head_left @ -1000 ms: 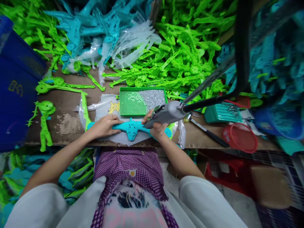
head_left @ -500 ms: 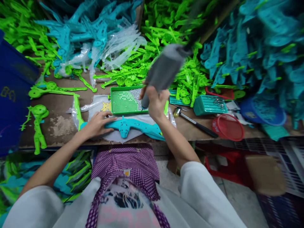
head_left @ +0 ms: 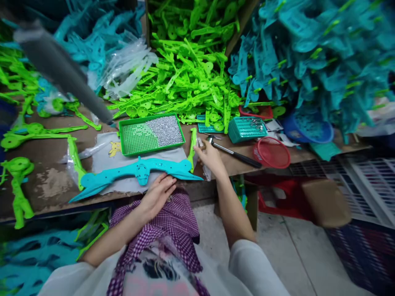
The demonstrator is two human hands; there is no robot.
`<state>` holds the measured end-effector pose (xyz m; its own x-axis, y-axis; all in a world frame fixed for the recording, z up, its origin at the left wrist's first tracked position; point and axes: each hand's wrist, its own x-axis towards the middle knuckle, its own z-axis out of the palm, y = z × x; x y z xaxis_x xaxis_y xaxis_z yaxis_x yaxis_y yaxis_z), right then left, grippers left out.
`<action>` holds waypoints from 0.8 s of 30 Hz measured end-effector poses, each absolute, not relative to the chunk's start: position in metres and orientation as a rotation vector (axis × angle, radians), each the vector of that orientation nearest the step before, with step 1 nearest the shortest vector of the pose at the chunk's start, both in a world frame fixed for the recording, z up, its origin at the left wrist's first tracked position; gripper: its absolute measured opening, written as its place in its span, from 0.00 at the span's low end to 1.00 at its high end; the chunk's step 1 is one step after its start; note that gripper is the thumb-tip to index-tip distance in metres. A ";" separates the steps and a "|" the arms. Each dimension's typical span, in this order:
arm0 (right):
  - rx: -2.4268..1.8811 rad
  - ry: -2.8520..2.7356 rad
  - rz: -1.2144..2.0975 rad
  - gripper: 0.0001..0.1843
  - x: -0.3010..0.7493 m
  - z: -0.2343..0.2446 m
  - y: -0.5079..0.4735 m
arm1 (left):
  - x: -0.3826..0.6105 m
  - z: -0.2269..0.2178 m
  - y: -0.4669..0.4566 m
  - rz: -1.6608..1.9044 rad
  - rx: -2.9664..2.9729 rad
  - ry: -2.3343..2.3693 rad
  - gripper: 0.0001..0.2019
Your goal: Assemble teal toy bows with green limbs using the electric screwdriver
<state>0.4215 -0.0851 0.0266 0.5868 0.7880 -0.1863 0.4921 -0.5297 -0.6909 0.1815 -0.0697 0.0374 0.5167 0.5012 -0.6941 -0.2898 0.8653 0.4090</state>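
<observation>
A turquoise plastic piece, wing-shaped with a raised centre (head_left: pixel 142 172), lies along the bench front on a grey cloth (head_left: pixel 100 162). My left hand (head_left: pixel 159 193) rests at its lower edge, fingers stretched out and holding nothing. At the piece's right end stands a lime-green plastic arm (head_left: pixel 192 150); another lime-green arm (head_left: pixel 75 160) is at its left end, partly in clear plastic. My right hand (head_left: pixel 211 158) is beside the right arm, over clear film, its thumb and fingers apart. A grey power screwdriver (head_left: pixel 61 70) hangs at upper left, away from both hands.
A green tray (head_left: pixel 138 152) holding small silver screws sits behind the piece. To the right are a hammer (head_left: pixel 236 153), a teal basket (head_left: pixel 237 133) and a red basket (head_left: pixel 271 153). Lime-green parts (head_left: pixel 185 78) and turquoise parts (head_left: pixel 308 61) are heaped behind.
My right hand has let go of the screwdriver, which has swung left, and has moved to the right arm. My left hand has slid right along the turquoise piece. The view has shifted right.
</observation>
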 end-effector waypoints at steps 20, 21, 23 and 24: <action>-1.542 -0.576 1.119 0.30 0.405 0.037 -0.091 | 0.235 0.031 -0.067 0.717 0.312 1.042 0.14; -1.595 -0.627 1.118 0.29 0.409 0.037 -0.091 | 0.236 0.029 -0.067 0.712 0.317 1.047 0.14; -1.758 -0.747 0.913 0.27 0.413 0.044 -0.095 | 0.236 0.026 -0.067 0.699 0.323 1.057 0.14; -1.825 -0.797 0.710 0.26 0.411 0.053 -0.096 | 0.236 0.025 -0.067 0.697 0.324 1.066 0.14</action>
<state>0.4113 -0.0961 0.0528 0.6132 0.7811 -0.1173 0.2058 -0.3014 -0.9310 0.2364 -0.0672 0.0250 0.2993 0.6622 -0.6870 -0.3637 0.7448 0.5595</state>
